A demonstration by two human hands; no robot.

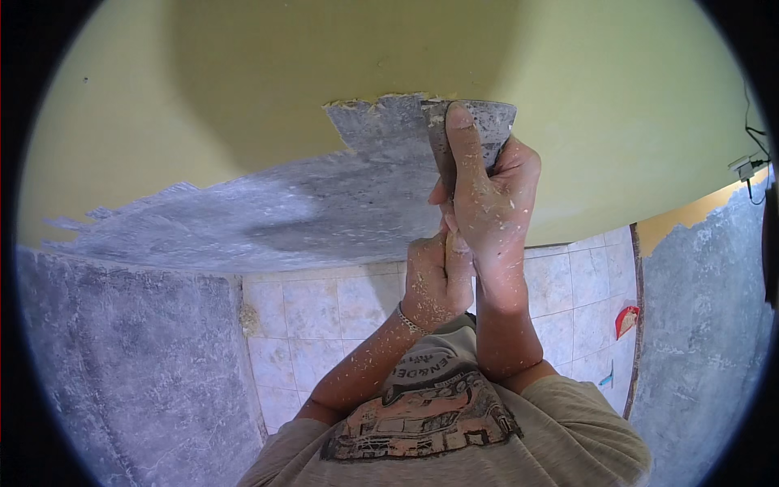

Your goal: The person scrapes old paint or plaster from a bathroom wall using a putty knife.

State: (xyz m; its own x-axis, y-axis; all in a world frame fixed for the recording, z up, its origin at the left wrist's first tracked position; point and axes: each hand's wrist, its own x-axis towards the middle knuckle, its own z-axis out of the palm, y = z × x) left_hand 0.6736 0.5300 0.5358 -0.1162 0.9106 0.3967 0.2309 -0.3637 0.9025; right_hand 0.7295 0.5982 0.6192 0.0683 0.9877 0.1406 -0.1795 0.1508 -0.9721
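A wide metal scraper has its flat blade edge against the wall, at the upper border of a bared grey patch. My right hand is wrapped round it, thumb stretched up along the blade. Just below, my left hand is closed around the lower end, where the handle is mostly hidden by my fingers. Pale flakes stick to both hands and forearms. Yellow-green paint with a ragged, peeling edge surrounds the patch.
Grey stripped wall stretches on both sides, the left wall and the right wall. Below lies a light tiled floor with a red object near the right wall. A plug with cables hangs at the far right.
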